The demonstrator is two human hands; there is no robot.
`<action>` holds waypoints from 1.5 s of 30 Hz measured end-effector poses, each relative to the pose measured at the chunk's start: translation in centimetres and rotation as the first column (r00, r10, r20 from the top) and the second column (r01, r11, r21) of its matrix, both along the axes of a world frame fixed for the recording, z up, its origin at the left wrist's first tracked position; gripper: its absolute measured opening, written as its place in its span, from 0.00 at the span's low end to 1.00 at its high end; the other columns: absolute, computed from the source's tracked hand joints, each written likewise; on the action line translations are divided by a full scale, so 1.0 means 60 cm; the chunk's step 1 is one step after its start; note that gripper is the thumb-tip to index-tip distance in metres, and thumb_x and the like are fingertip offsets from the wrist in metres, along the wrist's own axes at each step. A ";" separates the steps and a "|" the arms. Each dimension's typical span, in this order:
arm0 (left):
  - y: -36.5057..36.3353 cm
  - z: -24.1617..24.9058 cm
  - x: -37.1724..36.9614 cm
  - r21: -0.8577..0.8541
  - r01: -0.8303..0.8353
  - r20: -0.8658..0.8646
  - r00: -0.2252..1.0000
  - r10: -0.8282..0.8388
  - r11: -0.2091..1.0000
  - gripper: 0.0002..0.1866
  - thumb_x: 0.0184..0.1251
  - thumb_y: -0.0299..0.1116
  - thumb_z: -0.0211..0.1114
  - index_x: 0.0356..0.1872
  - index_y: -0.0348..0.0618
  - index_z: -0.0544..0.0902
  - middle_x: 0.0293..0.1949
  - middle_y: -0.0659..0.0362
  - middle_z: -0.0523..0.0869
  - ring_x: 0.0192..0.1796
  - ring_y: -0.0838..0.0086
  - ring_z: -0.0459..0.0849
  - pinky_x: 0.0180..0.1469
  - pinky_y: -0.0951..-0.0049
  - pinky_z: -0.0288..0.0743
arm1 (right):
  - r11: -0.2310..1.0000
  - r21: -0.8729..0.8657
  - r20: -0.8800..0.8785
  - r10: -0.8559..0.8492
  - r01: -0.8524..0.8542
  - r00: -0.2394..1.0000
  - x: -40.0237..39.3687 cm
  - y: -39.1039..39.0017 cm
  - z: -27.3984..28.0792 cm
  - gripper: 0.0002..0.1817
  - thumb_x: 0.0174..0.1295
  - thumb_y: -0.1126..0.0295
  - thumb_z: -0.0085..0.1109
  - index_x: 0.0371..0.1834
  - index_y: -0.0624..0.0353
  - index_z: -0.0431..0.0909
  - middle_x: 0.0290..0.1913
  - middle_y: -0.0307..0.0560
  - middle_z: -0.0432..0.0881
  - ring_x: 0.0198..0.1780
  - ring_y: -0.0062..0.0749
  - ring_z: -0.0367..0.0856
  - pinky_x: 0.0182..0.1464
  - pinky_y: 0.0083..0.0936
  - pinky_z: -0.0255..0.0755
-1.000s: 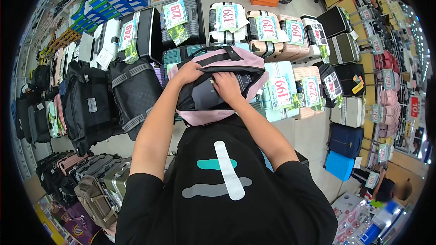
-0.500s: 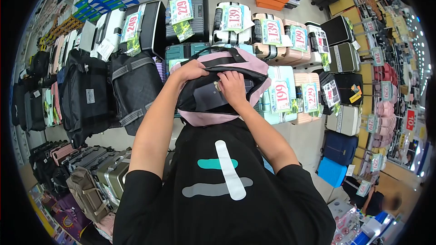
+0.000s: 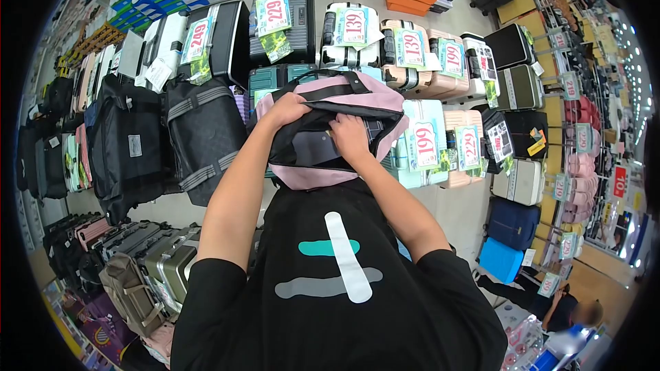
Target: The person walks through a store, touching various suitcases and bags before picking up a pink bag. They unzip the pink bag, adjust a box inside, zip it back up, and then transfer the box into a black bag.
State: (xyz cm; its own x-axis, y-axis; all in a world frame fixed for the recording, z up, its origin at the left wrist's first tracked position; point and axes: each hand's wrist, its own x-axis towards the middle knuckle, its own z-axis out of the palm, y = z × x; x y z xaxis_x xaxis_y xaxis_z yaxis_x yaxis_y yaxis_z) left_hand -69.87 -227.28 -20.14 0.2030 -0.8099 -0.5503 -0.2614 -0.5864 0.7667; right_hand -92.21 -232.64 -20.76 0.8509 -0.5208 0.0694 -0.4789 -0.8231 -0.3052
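A pink duffel bag [image 3: 317, 178] with black handles is unzipped in front of me, and its black lining shows. My left hand [image 3: 289, 108] grips the upper left edge of the opening and holds it up. Inside the bag, my right hand [image 3: 350, 139] has its fingers curled against the lining near a dark grey panel [image 3: 313, 150]. Whatever those fingers pinch, if anything, is hidden. A black handle strap [image 3: 357, 82] lies over the bag's far side.
Suitcases with price tags stand in rows beyond the bag, among them a mint one [image 3: 421, 141] and a ribbed grey one [image 3: 292, 34]. Black travel bags [image 3: 134, 144] are on the left. Shelves of goods line the right, where another person [image 3: 567, 309] is at the lower edge.
My right hand has shifted slightly down inside the bag and its fingers have curled more. My left hand keeps its hold. The person at lower right shows more fully.
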 end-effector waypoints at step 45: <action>0.000 0.012 0.009 0.073 0.069 -0.134 0.989 -0.059 0.995 0.19 0.61 0.41 0.74 0.45 0.36 0.88 0.34 0.53 0.89 0.35 0.71 0.84 0.47 0.73 0.77 | 0.921 0.332 -0.240 -0.125 0.202 0.963 -0.055 -0.237 0.031 0.21 0.56 0.53 0.55 0.34 0.61 0.86 0.40 0.61 0.86 0.47 0.55 0.83 0.56 0.45 0.69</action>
State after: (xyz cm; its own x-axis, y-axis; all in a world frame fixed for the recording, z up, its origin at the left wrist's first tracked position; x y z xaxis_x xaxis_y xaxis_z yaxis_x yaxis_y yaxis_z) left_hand -69.35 -227.25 -19.40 0.0743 -0.7732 -0.6298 -0.2003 -0.6302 0.7501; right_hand -95.51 -246.88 -18.89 0.7264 -0.6117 -0.3133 -0.6822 -0.5864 -0.4368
